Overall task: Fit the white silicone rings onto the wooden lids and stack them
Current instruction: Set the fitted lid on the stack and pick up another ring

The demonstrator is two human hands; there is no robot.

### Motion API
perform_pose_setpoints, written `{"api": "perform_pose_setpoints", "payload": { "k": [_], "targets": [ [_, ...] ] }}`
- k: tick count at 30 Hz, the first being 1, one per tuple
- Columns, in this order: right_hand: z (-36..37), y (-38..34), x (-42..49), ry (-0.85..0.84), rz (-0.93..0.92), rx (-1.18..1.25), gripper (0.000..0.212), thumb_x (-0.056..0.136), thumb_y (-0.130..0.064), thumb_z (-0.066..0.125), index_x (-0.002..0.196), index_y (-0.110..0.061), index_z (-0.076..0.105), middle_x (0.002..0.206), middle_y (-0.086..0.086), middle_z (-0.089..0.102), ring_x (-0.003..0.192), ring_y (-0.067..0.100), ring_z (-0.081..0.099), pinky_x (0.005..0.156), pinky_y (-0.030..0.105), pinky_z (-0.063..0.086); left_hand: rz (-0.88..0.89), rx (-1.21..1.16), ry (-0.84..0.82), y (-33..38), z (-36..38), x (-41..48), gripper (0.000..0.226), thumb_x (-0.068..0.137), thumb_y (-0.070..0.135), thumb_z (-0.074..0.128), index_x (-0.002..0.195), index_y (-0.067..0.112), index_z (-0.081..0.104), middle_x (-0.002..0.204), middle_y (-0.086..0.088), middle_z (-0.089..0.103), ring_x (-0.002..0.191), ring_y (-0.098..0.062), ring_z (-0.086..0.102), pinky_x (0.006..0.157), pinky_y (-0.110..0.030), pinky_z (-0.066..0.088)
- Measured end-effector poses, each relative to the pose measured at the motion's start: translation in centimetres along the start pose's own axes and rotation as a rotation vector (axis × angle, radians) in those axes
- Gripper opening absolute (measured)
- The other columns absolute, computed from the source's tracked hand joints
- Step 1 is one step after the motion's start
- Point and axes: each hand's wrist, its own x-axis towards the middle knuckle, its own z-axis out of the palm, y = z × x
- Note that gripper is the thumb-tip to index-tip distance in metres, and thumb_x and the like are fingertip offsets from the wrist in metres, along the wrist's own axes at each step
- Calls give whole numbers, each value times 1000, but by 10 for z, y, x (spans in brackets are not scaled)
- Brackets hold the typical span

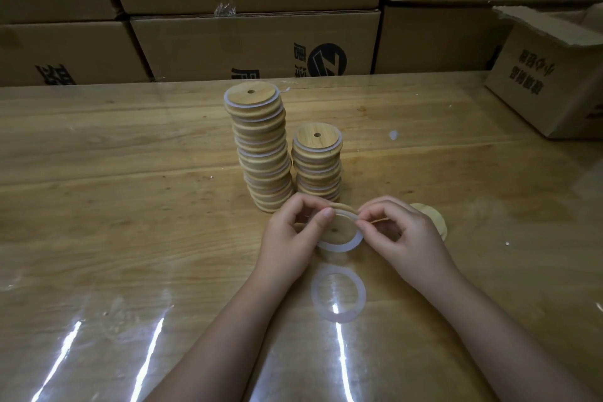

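A round wooden lid (339, 232) with a small centre hole is held just above the table between both hands. A white silicone ring (350, 246) lies partly around it. My left hand (293, 235) grips the lid's left edge, thumb on top. My right hand (401, 235) pinches the ring at the lid's upper right. A second loose ring (338, 293) lies flat on the table nearer to me. Behind stand a tall stack of ringed lids (261, 147) and a shorter stack (317, 161). Another bare lid (434, 219) lies partly hidden behind my right hand.
The wooden table (130, 206) is covered with shiny clear plastic. Cardboard cartons (254, 42) are piled along the far edge. An open carton (551, 75) sits on the table at the far right. A small white scrap (394, 134) lies right of the stacks.
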Motion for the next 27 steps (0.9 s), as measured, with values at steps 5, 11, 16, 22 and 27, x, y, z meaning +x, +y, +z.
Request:
{"api": "perform_pose_setpoints", "payload": {
  "k": [5,11,16,22,27],
  "targets": [
    [2,4,0,-26,21,-7,16,80,0,68,78,-15,63,86,-8,62,82,6,61,69,18,51,-56,-53,24,0,-1,1,3,80,23,64,79,26,64,76,11,67,74,-6,61,70,-22,49],
    [2,8,-2,-78,122,-11,28,81,-7,67,77,-32,56,83,-10,62,80,3,61,70,16,50,-80,-62,20,-1,-1,1,1,80,24,64,80,24,63,76,8,65,71,-7,60,67,-25,48],
    [4,8,-3,-67,139,-16,31,81,-5,67,76,-33,54,82,-7,63,77,4,61,70,23,52,-63,-59,21,0,0,-1,10,79,23,65,88,25,62,81,9,64,76,-7,59,70,-24,48],
    [-1,4,0,68,-8,33,17,79,5,65,80,-12,61,91,-6,63,87,8,62,73,17,51,4,57,-96,4,3,-4,21,79,28,68,98,37,65,92,12,69,82,-5,62,74,-19,48],
    [-2,3,0,34,-4,87,11,79,5,66,79,-6,65,89,-4,64,86,5,62,72,13,49,-14,21,-63,5,0,-2,15,80,26,67,92,34,68,89,14,70,79,-1,62,72,-15,46]
  ]
}}
